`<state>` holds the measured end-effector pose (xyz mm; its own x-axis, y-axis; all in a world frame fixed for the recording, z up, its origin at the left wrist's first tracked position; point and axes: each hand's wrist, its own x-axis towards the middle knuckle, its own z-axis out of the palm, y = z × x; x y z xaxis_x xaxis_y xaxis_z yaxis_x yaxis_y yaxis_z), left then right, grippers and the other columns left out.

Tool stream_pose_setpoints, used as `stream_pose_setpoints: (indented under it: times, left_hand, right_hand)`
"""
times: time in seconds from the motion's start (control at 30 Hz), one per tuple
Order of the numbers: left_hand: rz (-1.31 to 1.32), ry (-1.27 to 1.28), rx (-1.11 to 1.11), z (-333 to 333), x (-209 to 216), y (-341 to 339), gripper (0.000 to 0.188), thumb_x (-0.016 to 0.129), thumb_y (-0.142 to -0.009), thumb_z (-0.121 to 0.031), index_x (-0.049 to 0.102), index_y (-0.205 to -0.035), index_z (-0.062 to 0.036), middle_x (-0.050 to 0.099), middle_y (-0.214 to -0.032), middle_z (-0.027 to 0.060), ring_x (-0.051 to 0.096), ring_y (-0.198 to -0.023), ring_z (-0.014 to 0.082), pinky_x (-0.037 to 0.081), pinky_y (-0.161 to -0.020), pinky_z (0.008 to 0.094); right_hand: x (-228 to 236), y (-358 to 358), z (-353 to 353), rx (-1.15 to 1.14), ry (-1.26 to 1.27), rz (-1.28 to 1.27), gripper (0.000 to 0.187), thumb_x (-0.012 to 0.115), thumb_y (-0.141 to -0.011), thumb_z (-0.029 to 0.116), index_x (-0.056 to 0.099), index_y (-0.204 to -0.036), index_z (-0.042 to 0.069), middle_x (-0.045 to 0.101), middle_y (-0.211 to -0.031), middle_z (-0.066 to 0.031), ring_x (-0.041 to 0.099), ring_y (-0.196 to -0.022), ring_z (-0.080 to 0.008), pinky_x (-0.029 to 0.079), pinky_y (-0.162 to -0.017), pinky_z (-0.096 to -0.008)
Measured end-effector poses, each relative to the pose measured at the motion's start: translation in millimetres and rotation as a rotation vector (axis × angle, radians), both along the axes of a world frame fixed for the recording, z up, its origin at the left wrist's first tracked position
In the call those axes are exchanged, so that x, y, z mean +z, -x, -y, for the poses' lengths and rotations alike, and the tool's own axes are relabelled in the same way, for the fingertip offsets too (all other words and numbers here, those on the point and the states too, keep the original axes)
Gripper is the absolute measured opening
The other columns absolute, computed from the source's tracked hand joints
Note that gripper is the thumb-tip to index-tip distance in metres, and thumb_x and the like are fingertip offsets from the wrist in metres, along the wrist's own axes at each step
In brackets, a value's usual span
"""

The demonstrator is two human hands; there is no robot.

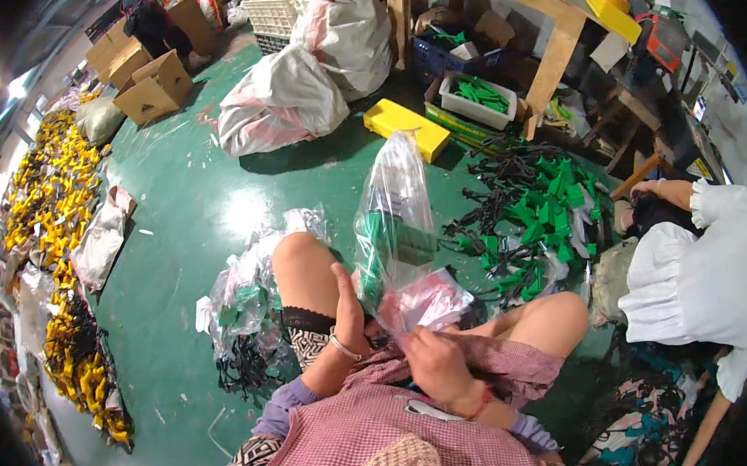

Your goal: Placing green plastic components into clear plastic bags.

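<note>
In front of my lap stands a clear plastic bag (400,175) with a green plastic piece (376,237) in its lower part. My left hand (350,300) is closed at the left side of the bag, beside the green piece; its fingers are partly hidden. The lower edge of the bag is pinched in my right hand (437,363), close to my lap. Between my hands lies a pink-and-white printed packet (430,303). Beyond my right knee is a heap of green plastic pieces with black cords (554,212).
Clear bags with green pieces (243,294) lie left of my knee. A long pile of yellow pieces (63,185) runs along the left. White sacks (282,101), a yellow box (407,129) and a bin of green pieces (479,100) stand ahead. Someone in white (689,280) sits at right.
</note>
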<state>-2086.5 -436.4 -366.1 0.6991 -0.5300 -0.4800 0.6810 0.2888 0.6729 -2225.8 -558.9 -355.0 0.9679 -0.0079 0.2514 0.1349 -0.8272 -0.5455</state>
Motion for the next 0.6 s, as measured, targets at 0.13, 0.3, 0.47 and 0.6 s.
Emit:
stream_pose_setpoints:
  times: [0.13, 0.3, 0.47, 0.6]
  left_hand:
    - [-0.031, 0.126, -0.121, -25, 19, 12, 0.030, 0.059, -0.093, -0.032, 0.050, -0.112, -0.0122, 0.056, -0.080, 0.0013, 0.043, -0.045, 0.0076, 0.025, -0.033, 0.0198]
    - [0.174, -0.043, -0.342, -44, 32, 37, 0.051, 0.063, -0.084, -0.016, 0.049, -0.132, -0.0059, 0.060, -0.095, 0.0049, 0.059, -0.073, 0.0115, 0.043, -0.050, 0.0216]
    - [0.302, -0.458, -0.172, -106, 63, 29, 0.063, 0.064, -0.078, -0.016, 0.046, -0.138, -0.0032, 0.060, -0.108, 0.0126, 0.060, -0.082, 0.0126, 0.047, -0.062, 0.0239]
    - [0.497, -0.268, 0.491, -170, 47, -10, 0.025, 0.054, -0.089, -0.021, 0.060, -0.098, 0.0015, 0.051, -0.058, 0.0022, 0.042, -0.040, 0.0071, 0.034, -0.037, 0.0206]
  right_hand:
    - [0, -11, 75, 0.142, -0.740, -0.336, 0.018, 0.065, -0.080, 0.000, 0.065, -0.098, 0.000, 0.067, -0.083, -0.0062, 0.064, -0.073, -0.0157, 0.052, -0.068, -0.0302]
    - [-28, -94, 115, -0.493, -1.544, -0.122, 0.062, 0.036, -0.101, 0.053, 0.052, -0.134, 0.003, 0.063, -0.124, -0.0117, 0.063, -0.109, -0.0218, 0.052, -0.090, -0.0368]
    - [-18, -172, 104, 0.105, -1.737, -0.215, 0.062, 0.030, -0.103, 0.052, 0.047, -0.138, 0.004, 0.061, -0.127, -0.0111, 0.060, -0.113, -0.0259, 0.048, -0.095, -0.0437]
    - [-197, -167, 146, -0.194, -0.547, -0.123, 0.042, 0.050, -0.100, 0.035, 0.057, -0.128, 0.005, 0.063, -0.123, -0.0141, 0.065, -0.103, -0.0298, 0.052, -0.086, -0.0426]
